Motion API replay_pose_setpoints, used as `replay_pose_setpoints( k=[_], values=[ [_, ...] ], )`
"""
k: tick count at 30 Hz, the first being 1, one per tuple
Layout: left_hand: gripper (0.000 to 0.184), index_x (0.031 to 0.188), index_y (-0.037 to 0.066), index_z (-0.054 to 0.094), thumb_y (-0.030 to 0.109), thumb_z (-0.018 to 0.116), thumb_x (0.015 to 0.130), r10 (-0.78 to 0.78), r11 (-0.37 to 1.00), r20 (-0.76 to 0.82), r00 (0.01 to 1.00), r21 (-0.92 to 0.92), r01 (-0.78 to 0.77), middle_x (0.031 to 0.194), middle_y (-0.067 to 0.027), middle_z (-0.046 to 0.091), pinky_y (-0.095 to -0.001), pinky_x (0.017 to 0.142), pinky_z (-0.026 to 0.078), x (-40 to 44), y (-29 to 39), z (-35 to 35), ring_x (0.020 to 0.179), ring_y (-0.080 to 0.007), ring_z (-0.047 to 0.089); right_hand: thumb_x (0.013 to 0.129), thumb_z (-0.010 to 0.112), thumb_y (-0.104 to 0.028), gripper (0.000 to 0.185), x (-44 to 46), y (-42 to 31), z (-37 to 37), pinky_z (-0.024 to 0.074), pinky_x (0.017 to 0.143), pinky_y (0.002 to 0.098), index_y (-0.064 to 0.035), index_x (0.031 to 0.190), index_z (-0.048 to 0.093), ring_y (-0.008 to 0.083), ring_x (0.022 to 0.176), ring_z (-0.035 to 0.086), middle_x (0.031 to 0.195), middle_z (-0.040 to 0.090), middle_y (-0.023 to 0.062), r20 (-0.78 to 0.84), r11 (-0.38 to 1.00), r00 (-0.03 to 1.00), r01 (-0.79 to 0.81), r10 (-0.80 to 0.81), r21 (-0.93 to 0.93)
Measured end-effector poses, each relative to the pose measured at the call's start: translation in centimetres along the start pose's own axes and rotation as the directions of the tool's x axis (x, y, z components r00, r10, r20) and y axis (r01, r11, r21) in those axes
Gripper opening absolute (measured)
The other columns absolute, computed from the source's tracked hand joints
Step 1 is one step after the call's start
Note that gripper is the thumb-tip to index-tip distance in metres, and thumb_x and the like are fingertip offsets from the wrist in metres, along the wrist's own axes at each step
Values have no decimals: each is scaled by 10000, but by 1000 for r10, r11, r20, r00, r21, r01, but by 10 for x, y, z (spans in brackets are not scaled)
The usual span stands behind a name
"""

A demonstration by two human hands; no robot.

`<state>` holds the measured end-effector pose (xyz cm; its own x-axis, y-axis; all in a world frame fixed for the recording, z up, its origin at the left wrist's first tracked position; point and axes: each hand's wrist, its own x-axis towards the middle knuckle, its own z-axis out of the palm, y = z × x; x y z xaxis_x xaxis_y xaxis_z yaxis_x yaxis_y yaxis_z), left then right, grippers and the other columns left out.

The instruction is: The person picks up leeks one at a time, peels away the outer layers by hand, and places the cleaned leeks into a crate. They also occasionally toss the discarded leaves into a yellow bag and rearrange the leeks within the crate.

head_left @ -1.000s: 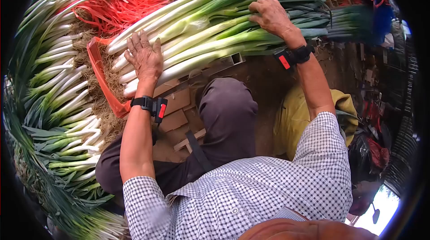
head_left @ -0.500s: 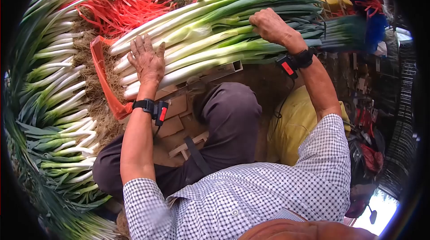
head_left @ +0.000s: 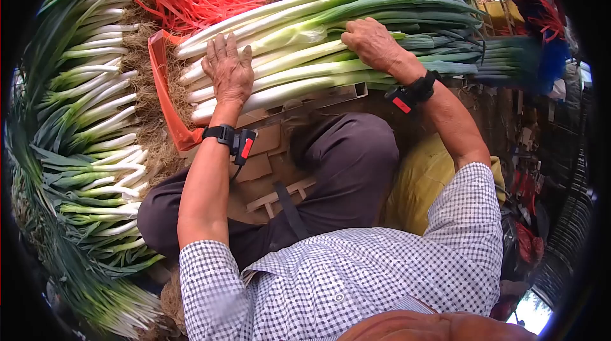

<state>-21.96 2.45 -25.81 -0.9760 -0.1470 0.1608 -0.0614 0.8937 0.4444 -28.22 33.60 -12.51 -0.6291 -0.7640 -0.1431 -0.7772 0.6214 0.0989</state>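
Observation:
A bundle of leeks (head_left: 299, 70) lies across in front of me, white root ends to the left and green leaves to the right. My left hand (head_left: 230, 75) rests palm down on the white stems, its fingers stretched out. Farther right, my right hand (head_left: 375, 47) is closed, its fingers curled down on a leek where the stalk turns green; the fingertips are partly hidden. An orange-red plastic strip (head_left: 167, 92) stands beside the root ends, left of my left hand.
A long row of leeks (head_left: 105, 143) lines the left side, roots inward. Shredded red plastic ties (head_left: 197, 0) lie behind the bundle. Metal square tubing (head_left: 359, 90) shows at its near edge. A yellow sack (head_left: 417, 178) sits by my right knee, and brown boards (head_left: 254, 169) lie below.
My right hand has slid left along the leeks and slightly toward me. My left hand stays on the white stems. The whole view has shifted a little.

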Motion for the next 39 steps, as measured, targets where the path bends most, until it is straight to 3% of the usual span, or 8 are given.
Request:
replay_pose_setpoints(
  k=[12, 16, 20, 27, 30, 34, 37, 39],
  values=[
    [549, 1384, 56, 493, 384, 569, 951, 73, 996, -203, 976, -43, -83, 1476, -171, 414, -567, 1136, 178, -2, 12, -8, 1409, -363, 302, 855, 521, -61, 88, -2, -8, -13, 473, 836, 413, -22, 862, 599, 309, 912, 643, 898, 635, 146, 135, 998, 990, 43, -35, -52],
    [464, 1163, 56, 590, 285, 757, 797, 434, 881, -238, 869, -91, -464, 1196, -137, 578, -470, 1006, 359, -13, 24, -32, 1141, -336, 513, 836, 529, -37, 74, -4, -7, -12, 490, 820, 451, -3, 860, 591, 344, 913, 645, 911, 639, 173, 112, 1000, 994, -9, 11, -13],
    [305, 948, 50, 648, 293, 752, 797, 434, 857, -97, 896, -261, -443, 910, -124, 618, -437, 887, 430, -19, 24, -36, 963, -327, 560, 807, 550, -32, 73, 1, -8, -15, 502, 790, 485, 13, 856, 580, 395, 909, 637, 914, 636, 201, 161, 991, 983, -100, 86, 85],
    [287, 903, 60, 687, 343, 706, 854, 321, 892, 21, 947, -343, -294, 930, -131, 622, -441, 897, 428, -14, 18, -23, 964, -333, 557, 740, 553, -17, 105, 10, -3, -21, 501, 754, 507, 26, 818, 609, 446, 886, 621, 844, 640, 244, 310, 972, 949, -117, 50, 203],
    [294, 901, 57, 693, 348, 694, 863, 305, 900, 25, 952, -335, -280, 928, -130, 625, -440, 898, 428, -13, 15, -18, 965, -335, 557, 728, 580, -35, 100, 13, 0, -18, 491, 713, 480, 38, 794, 599, 406, 802, 634, 780, 634, 226, 347, 971, 937, -115, 36, 209],
    [290, 902, 58, 698, 347, 689, 871, 299, 903, 59, 953, -340, -262, 933, -129, 633, -438, 903, 429, -13, 16, -17, 963, -337, 558, 769, 608, -97, 133, 28, -24, -46, 463, 640, 384, 29, 803, 581, 244, 657, 550, 685, 571, 156, 303, 774, 948, -124, -91, 621],
    [284, 899, 61, 696, 343, 699, 866, 287, 908, 62, 956, -337, -251, 936, -129, 638, -436, 901, 429, -11, 14, -20, 959, -337, 561, 865, 620, -40, 49, 37, 15, -80, 461, 644, 260, 8, 859, 630, 72, 712, 525, 737, 588, -7, 62, 617, 988, -138, 143, 775],
    [286, 895, 63, 694, 346, 703, 861, 298, 896, 43, 954, -356, -264, 933, -128, 637, -434, 896, 429, -12, 15, -17, 956, -336, 561, 911, 640, -30, 64, 26, 18, -122, 471, 703, 230, -9, 968, 660, 61, 739, 559, 822, 631, -1, -66, 513, 973, -60, 223, 856]
  ],
)
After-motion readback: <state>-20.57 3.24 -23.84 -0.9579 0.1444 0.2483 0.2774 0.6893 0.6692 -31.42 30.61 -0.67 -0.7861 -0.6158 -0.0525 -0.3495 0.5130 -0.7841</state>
